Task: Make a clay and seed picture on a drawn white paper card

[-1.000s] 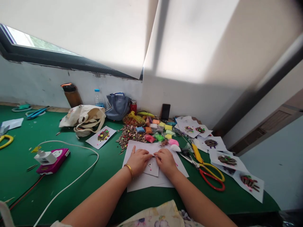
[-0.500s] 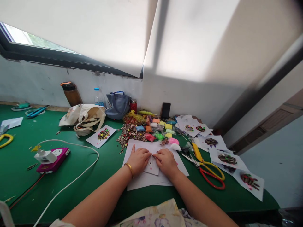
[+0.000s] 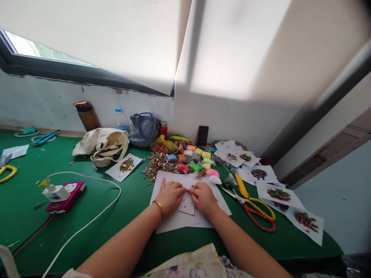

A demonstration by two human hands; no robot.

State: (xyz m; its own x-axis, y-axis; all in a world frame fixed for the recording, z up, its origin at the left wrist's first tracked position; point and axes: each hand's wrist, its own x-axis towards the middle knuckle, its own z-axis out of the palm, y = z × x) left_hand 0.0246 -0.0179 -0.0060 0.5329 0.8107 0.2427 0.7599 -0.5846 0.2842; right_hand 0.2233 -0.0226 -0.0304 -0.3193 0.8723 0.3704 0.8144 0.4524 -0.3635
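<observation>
My left hand (image 3: pixel 171 197) rests on a small white card (image 3: pixel 189 209), its fingers drawn together and the thumb sticking out. Facing it, my right hand (image 3: pixel 203 199) has its fingertips pinched at the card's upper part. The two sets of fingertips almost meet; whatever tiny thing is between them is too small to make out. Below the fingertips, a dark dot (image 3: pixel 183 200) and a pink dot (image 3: pixel 184 206) show on the card. Larger white paper sheets (image 3: pixel 171 226) lie underneath on the green table (image 3: pixel 130 216).
Striped sunflower seeds (image 3: pixel 158 166) are heaped behind the paper, beside packets of coloured clay (image 3: pixel 182 158). Scissors (image 3: pixel 257 216) with red and yellow handles lie to the right, near seed-picture cards (image 3: pixel 314 235). At left are a purple power strip (image 3: pixel 68 195) and white cable (image 3: pixel 108 212).
Both hands stay in the same place over the card, fingertips close together. Only a very slight shift of the camera shows.
</observation>
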